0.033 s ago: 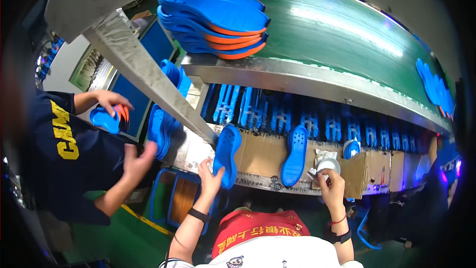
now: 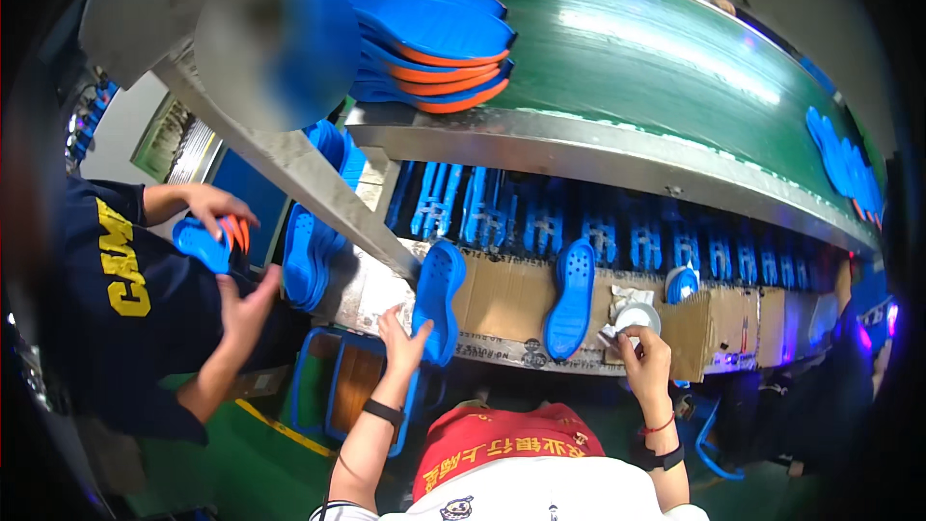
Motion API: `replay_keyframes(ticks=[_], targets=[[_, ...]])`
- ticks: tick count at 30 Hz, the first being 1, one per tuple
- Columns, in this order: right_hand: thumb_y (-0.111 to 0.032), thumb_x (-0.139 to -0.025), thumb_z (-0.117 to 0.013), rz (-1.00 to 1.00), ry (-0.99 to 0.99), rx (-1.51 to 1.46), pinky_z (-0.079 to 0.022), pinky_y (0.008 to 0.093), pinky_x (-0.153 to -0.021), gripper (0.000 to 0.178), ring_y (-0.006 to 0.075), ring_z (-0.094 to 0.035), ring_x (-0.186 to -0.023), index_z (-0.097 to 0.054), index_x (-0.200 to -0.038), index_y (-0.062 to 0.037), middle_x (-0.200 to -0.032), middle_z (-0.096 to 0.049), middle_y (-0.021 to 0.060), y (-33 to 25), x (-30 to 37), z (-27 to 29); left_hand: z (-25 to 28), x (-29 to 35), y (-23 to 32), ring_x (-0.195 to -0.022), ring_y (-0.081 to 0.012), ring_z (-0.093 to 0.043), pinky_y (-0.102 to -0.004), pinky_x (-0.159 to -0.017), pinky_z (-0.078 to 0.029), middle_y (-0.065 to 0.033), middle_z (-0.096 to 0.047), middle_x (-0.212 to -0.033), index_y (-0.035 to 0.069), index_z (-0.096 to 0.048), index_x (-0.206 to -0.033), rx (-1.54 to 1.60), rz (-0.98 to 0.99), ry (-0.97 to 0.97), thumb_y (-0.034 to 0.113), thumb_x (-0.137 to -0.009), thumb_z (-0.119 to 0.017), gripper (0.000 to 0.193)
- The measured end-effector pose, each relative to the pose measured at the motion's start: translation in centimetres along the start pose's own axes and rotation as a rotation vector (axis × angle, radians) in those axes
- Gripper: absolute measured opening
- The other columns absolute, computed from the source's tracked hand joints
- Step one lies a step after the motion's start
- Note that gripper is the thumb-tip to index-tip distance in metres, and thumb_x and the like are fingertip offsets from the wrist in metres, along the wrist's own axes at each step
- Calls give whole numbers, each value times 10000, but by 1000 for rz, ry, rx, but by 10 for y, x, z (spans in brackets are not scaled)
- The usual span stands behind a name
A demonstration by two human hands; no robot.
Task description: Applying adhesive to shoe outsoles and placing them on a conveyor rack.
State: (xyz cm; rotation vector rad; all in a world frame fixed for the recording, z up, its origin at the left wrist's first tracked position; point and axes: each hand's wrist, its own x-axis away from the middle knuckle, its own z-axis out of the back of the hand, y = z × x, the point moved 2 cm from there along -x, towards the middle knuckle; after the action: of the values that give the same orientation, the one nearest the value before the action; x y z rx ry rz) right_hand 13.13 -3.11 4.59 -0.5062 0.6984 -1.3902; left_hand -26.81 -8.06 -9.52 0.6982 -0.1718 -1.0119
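My left hand (image 2: 400,338) grips the lower edge of a blue shoe sole (image 2: 436,299) that stands tilted against the cardboard-covered ledge (image 2: 502,299). A second blue sole (image 2: 571,297) lies on the same ledge to the right of it. My right hand (image 2: 644,352) has its fingers curled on the rim of a small white cup (image 2: 637,316) next to some crumpled white paper. Both wrists wear dark bands.
Above the ledge runs a green conveyor belt (image 2: 656,48) with a stack of blue and orange soles (image 2: 434,29) at its left end and more blue soles (image 2: 844,164) far right. A co-worker in a dark shirt (image 2: 116,309) on the left holds a blue sole (image 2: 203,243).
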Motion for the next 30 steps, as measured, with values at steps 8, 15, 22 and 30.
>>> replay_keyframes(ticks=[8,15,22,30], targets=[[-97,-813,-694,-156,45,-4,-398,301,-492,82,158,-502,-497,-655,-838,-30,-677,-596,95,22,19,15,-33,-16,-33,-1014,-170,-573,-312,-913,-447,-83,-629,-1134,35,-483,-1352,720,309,-586,194,-869,-683,546],[-119,-815,-687,-199,85,23,-438,344,-527,95,230,-567,-546,-647,-825,-33,-743,-624,118,48,29,16,-110,13,58,-974,-149,-593,-286,-884,-466,-108,-609,-1155,-18,-452,-1328,937,191,-604,97,-880,-650,504],[-156,-852,-617,-104,68,378,-505,443,-624,90,350,-625,-726,-582,-864,-75,-861,-586,130,97,20,-5,-114,12,93,-933,-332,-493,-439,-872,-392,-186,-527,-974,2,-466,-1018,38,-257,-410,98,-884,-614,221],[-179,-863,-608,14,-36,387,-517,446,-615,119,346,-636,-715,-582,-867,-63,-851,-594,131,114,12,-22,-113,1,108,-976,-411,-464,-490,-896,-345,-248,-480,-1027,-59,-442,-1023,126,-319,-455,44,-861,-580,236]])
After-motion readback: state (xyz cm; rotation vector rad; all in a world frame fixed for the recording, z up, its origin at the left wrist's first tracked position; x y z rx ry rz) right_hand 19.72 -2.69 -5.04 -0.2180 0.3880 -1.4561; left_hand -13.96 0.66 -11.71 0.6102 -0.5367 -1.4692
